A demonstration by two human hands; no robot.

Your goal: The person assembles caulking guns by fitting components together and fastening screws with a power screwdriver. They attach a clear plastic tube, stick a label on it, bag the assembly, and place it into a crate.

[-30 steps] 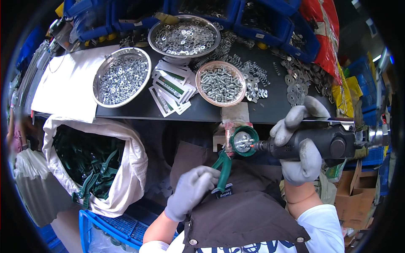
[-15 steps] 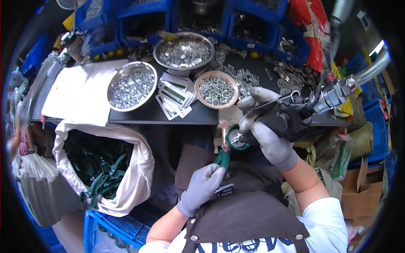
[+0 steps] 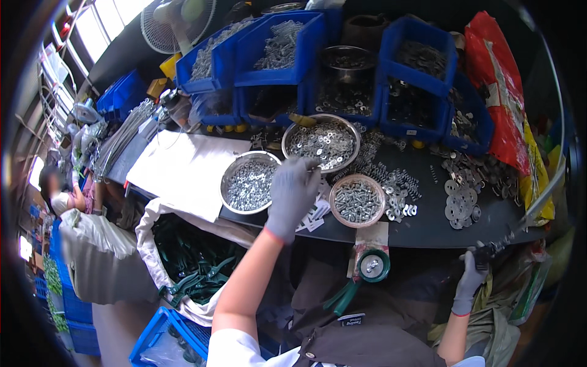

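My left hand (image 3: 292, 199), in a grey glove, is at the near rim of a metal bowl of flat washers (image 3: 324, 145). Its fingers are pressed together; whatever they hold is too small to make out. Off to the right, my right hand (image 3: 468, 284), also gloved, grips a black air driver (image 3: 487, 253) on a hose. Between my hands, a green-handled tool part (image 3: 343, 297) sits at the table's front edge. Its round green head (image 3: 374, 265) has a silver metal piece in the middle, and neither hand touches it.
A bowl of small metal parts (image 3: 247, 183) and a pinkish bowl of short metal pins (image 3: 358, 200) stand nearby. Blue bins (image 3: 278, 76) line the back. Loose springs (image 3: 391, 178) and metal discs (image 3: 460, 205) lie rightward. A white sack (image 3: 153, 257) holds green handles.
My left hand has let go of the green handle and moved up to the washer bowl. My right hand has carried the driver away from the green part, to the right. The view has shifted.
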